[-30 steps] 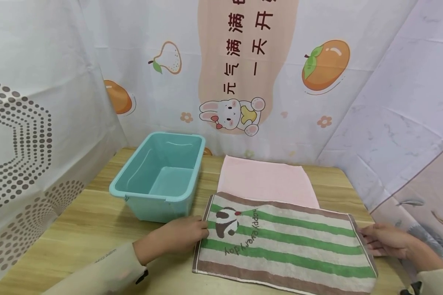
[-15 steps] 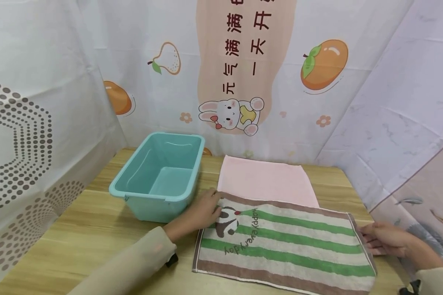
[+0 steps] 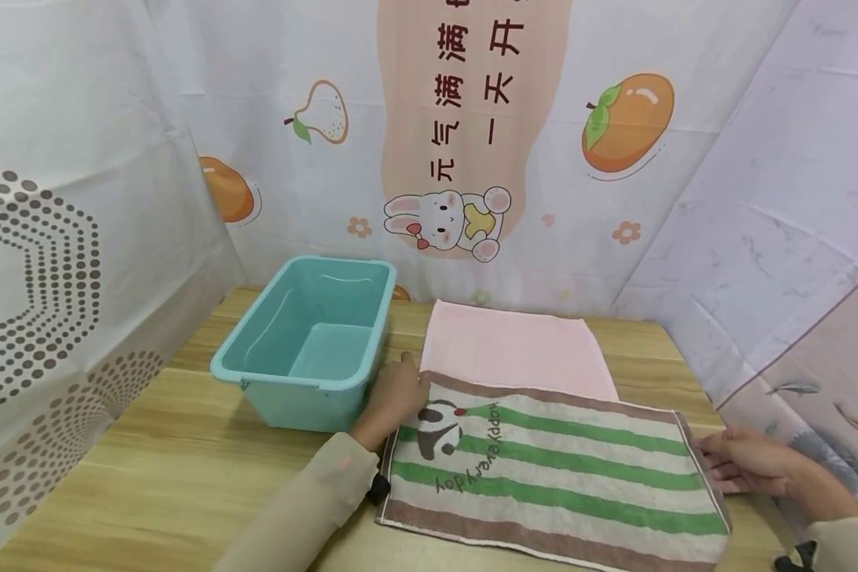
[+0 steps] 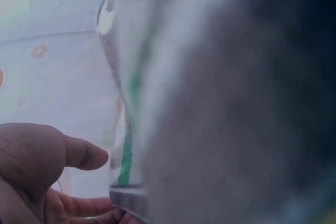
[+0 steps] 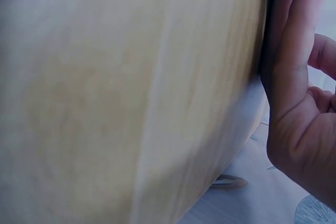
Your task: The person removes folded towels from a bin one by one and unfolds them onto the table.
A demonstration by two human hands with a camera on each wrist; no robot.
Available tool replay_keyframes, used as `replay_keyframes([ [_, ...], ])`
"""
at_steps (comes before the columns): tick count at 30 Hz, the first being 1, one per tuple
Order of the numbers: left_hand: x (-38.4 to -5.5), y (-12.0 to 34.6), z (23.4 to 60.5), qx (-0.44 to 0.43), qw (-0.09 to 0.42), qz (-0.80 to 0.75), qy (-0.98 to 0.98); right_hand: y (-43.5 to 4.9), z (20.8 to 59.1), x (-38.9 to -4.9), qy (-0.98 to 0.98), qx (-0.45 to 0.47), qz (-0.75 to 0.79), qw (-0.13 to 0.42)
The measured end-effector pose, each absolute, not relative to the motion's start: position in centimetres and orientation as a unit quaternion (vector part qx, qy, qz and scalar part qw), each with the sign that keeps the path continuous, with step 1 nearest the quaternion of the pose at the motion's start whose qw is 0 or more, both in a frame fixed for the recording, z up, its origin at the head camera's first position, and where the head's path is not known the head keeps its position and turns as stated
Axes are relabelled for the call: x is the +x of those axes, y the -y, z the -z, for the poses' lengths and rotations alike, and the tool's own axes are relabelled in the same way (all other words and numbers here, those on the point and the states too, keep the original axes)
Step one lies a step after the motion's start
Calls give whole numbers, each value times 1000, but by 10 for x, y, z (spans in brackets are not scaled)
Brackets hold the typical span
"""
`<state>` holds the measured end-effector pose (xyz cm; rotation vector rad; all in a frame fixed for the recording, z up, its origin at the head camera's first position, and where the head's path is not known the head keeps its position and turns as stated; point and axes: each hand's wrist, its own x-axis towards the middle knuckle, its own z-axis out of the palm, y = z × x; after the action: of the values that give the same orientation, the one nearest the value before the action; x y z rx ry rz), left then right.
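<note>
A striped towel (image 3: 572, 469) in green, off-white and brown, with a panda and lettering at its left end, lies spread on the table. My left hand (image 3: 395, 396) is at its far left corner; in the left wrist view the thumb (image 4: 86, 154) stands apart from the other fingers, whose tips reach the brown hem (image 4: 128, 198). At the right edge my right hand (image 3: 747, 462) pinches the brown border, though the fingertips are partly hidden there. A pale pink towel (image 3: 518, 349) lies flat behind, its near part covered by the striped one.
A turquoise plastic tub (image 3: 296, 405) stands on the left of the wooden table (image 3: 143, 461), close to my left forearm, with nothing in it. Printed cloth curtains (image 3: 272, 183) enclose the back and sides of the table.
My left hand has moved from the middle of the striped towel's left edge to its far left corner. The right hand and both towels have stayed almost in place.
</note>
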<state>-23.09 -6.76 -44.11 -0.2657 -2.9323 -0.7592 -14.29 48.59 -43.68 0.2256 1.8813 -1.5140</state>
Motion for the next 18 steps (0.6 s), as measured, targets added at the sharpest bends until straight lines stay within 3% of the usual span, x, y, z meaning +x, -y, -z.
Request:
replay_keyframes([
  [10,-235,67,443,-96,74,366,923,-483,437,-145,-738,95,577,337],
  [18,-234,67,442,-100,104,372,917,-484,440,-143,-734,83,581,342],
])
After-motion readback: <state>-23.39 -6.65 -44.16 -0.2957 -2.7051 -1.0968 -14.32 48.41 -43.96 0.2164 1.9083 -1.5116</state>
